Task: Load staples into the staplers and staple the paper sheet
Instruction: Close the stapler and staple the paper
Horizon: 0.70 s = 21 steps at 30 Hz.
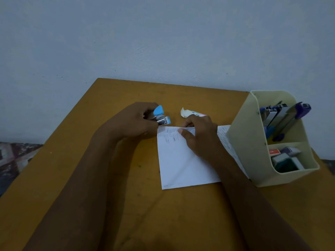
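While the left hand (133,120) clamped the small blue-and-metal stapler (161,116), its mouth lay just left of the white printed paper sheet (181,165) on the ochre wooden table (181,96), far edge pinched by the right hand (200,135).

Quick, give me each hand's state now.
Left hand: grips the blue stapler.
Right hand: pinches the paper sheet at its top edge.
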{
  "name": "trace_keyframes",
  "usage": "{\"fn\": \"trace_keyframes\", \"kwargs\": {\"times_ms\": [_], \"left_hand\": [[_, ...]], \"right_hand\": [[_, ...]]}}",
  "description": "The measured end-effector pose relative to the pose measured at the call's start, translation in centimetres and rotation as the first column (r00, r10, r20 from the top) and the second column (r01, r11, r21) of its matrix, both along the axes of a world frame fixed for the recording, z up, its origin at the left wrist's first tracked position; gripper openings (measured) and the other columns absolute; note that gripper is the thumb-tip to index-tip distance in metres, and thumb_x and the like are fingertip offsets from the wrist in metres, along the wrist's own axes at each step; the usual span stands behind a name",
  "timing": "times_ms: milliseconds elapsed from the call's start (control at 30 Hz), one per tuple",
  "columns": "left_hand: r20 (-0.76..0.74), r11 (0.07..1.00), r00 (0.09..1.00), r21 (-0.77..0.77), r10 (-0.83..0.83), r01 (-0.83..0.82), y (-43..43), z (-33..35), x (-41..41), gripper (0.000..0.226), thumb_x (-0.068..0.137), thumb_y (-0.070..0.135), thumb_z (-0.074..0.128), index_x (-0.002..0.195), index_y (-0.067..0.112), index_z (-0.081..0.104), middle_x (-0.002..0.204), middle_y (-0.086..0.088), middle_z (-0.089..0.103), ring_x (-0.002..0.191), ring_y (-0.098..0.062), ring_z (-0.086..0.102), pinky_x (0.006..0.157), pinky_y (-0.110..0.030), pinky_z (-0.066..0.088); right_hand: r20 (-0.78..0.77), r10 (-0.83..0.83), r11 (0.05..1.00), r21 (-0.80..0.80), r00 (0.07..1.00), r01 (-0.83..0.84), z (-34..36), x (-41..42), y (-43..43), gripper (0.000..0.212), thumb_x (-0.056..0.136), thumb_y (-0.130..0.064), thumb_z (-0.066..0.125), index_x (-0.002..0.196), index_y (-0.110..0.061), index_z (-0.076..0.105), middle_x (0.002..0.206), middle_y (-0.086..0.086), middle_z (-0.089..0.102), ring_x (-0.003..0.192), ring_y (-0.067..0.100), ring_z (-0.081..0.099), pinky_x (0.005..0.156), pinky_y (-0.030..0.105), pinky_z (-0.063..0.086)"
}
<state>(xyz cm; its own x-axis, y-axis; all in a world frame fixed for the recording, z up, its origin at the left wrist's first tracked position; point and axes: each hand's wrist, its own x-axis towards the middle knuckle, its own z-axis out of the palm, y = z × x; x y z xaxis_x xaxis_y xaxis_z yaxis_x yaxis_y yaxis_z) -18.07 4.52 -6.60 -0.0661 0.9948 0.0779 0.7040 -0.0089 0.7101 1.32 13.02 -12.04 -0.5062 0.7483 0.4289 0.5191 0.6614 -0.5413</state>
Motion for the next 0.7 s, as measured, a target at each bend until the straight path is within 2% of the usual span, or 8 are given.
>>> {"fn": "trace_keyframes", "kwargs": {"times_ms": [100,167,267,333,433,533,700], "left_hand": [[-0.04,1.0,0.999,-0.025,-0.012,0.011,-0.2,0.17,-0.44,0.04,0.07,0.035,0.065,0.086,-0.001,0.057,0.079,-0.014,0.059,0.074,-0.026,0.053,0.065,-0.04,0.043],[-0.042,1.0,0.999,-0.03,0.002,-0.003,-0.22,0.25,-0.48,0.044,0.07,0.037,0.065,0.089,-0.001,0.059,0.081,-0.01,0.062,0.078,-0.021,0.056,0.067,-0.039,0.046],[-0.03,0.993,1.0,-0.12,0.005,-0.008,-0.21,0.2,-0.39,0.033,0.078,0.035,0.073,0.092,0.007,0.062,0.09,0.001,0.067,0.084,-0.011,0.062,0.073,-0.038,0.052],[0.031,0.981,1.0,-0.196,-0.004,0.01,-0.2,0.21,-0.23,0.025,0.08,0.031,0.072,0.093,0.011,0.063,0.091,0.0,0.068,0.077,-0.012,0.062,0.068,-0.031,0.052],[0.102,0.978,0.995,-0.208,0.013,0.008,-0.51,0.49,-0.3,0.02,0.081,0.026,0.072,0.092,0.011,0.064,0.085,-0.004,0.068,0.066,-0.014,0.059,0.06,-0.026,0.048],[0.121,0.978,0.992,-0.209,0.037,-0.011,-0.78,0.6,-0.77,0.021,0.081,0.023,0.072,0.094,0.009,0.063,0.088,-0.006,0.068,0.065,-0.012,0.059,0.056,-0.023,0.048],[0.136,0.973,0.991,-0.232,0.017,0.015,-0.87,0.58,-1.12,0.019,0.079,0.023,0.074,0.094,0.016,0.065,0.093,-0.004,0.067,0.068,-0.013,0.059,0.057,-0.024,0.049]], "right_hand": [[-0.078,-0.037,0.999,-0.038,0.996,0.034,-0.09,0.05,0.5,0.011,0.075,-0.033,0.063,0.076,-0.021,0.061,0.083,-0.006,0.066,0.092,0.02,0.055,0.085,0.045,0.042],[-0.101,-0.063,0.997,-0.041,0.993,0.059,-0.2,0.12,0.71,0.009,0.077,-0.027,0.068,0.075,-0.021,0.061,0.083,-0.005,0.067,0.091,0.02,0.056,0.085,0.044,0.042],[-0.1,-0.086,0.996,-0.02,0.991,0.084,-0.3,0.13,0.82,0.007,0.078,-0.024,0.068,0.077,-0.021,0.062,0.086,-0.004,0.068,0.093,0.02,0.055,0.085,0.041,0.041],[-0.087,-0.088,0.996,-0.006,0.992,0.088,-0.41,0.12,0.91,0.005,0.078,-0.025,0.067,0.078,-0.022,0.063,0.089,-0.004,0.068,0.095,0.021,0.055,0.086,0.04,0.041],[-0.098,-0.115,0.991,0.055,0.988,0.121,-0.58,0.11,1.0,0.006,0.076,-0.026,0.064,0.078,-0.021,0.063,0.086,-0.003,0.068,0.091,0.022,0.056,0.081,0.039,0.041],[-0.108,-0.13,0.986,0.094,0.986,0.14,-0.58,0.12,0.99,0.009,0.075,-0.027,0.062,0.077,-0.019,0.063,0.084,-0.003,0.068,0.085,0.021,0.056,0.077,0.038,0.041],[-0.103,-0.135,0.979,0.141,0.985,0.149,-0.61,0.08,0.94,0.012,0.075,-0.028,0.062,0.079,-0.017,0.063,0.084,-0.001,0.069,0.084,0.022,0.056,0.076,0.036,0.04]]}}
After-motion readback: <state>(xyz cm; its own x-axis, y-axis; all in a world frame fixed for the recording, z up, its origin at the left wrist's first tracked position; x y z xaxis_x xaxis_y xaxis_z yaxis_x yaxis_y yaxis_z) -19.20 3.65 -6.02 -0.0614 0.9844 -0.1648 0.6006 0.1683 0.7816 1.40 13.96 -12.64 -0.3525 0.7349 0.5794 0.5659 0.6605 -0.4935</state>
